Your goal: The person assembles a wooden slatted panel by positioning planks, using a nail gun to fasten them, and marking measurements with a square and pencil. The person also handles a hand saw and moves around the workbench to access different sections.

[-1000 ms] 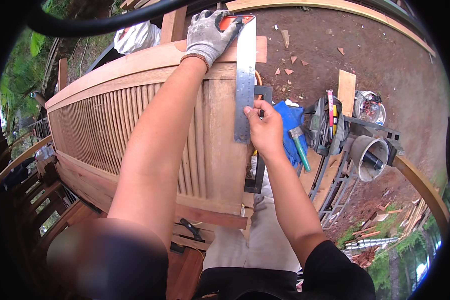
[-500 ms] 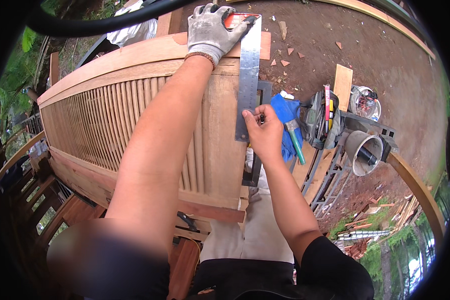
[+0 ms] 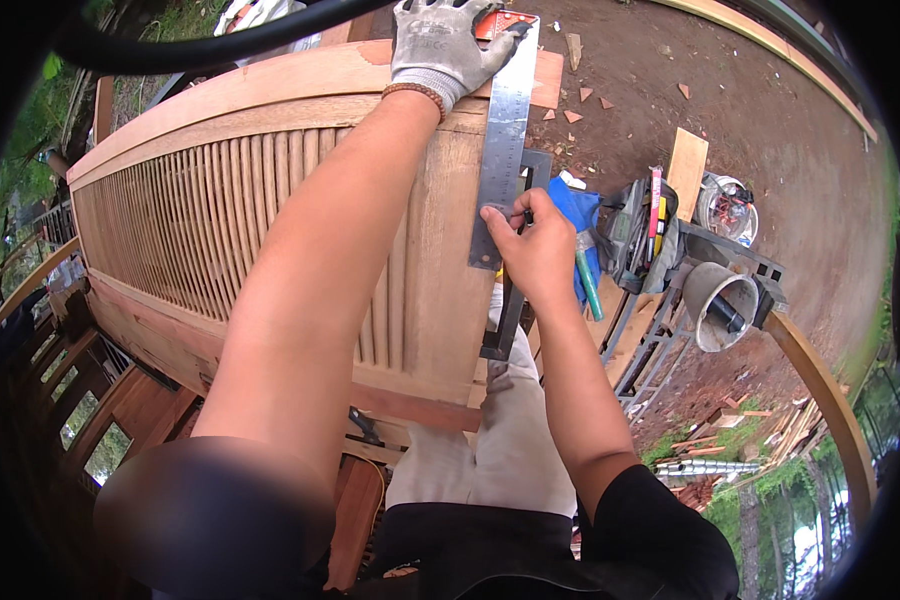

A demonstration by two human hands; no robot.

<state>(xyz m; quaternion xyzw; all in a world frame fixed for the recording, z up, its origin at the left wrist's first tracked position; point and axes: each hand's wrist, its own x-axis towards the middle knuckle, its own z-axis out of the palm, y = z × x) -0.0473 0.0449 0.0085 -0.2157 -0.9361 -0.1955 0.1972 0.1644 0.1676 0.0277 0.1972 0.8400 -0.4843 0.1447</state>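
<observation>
Nearest the body, the right hand (image 3: 538,245) is closed in a pinch on what appears to be a pencil (image 3: 527,216), fingers together with the tip set against the right edge of the steel square (image 3: 501,130); the pencil is mostly hidden by the fingers, so its length cannot be told. The square's flat metal blade lies face-down along the right-hand stile of the louvred door panel (image 3: 270,190), running away from the body to the panel's far rail. At the far end, the left hand (image 3: 440,45), in a grey work glove, is spread open and pressed down flat over the square's red stock, with the fingers splayed and clamped on nothing. Handling judgement: the blade is thin, stiff, smooth steel and is likely to skate on planed wood; it is best held by downward palm pressure near the stock, with the stock pushed against the panel's edge, not by the free end of the blade. The panel is large, rigid and probably heavy; its thin slats look fragile, so loads belong on the solid frame members. Just beside the panel on the right lie a blue cloth (image 3: 573,210), a tool bag (image 3: 638,235) and a power saw (image 3: 720,290); wood offcuts (image 3: 575,105) are scattered on the bare earth beyond.
</observation>
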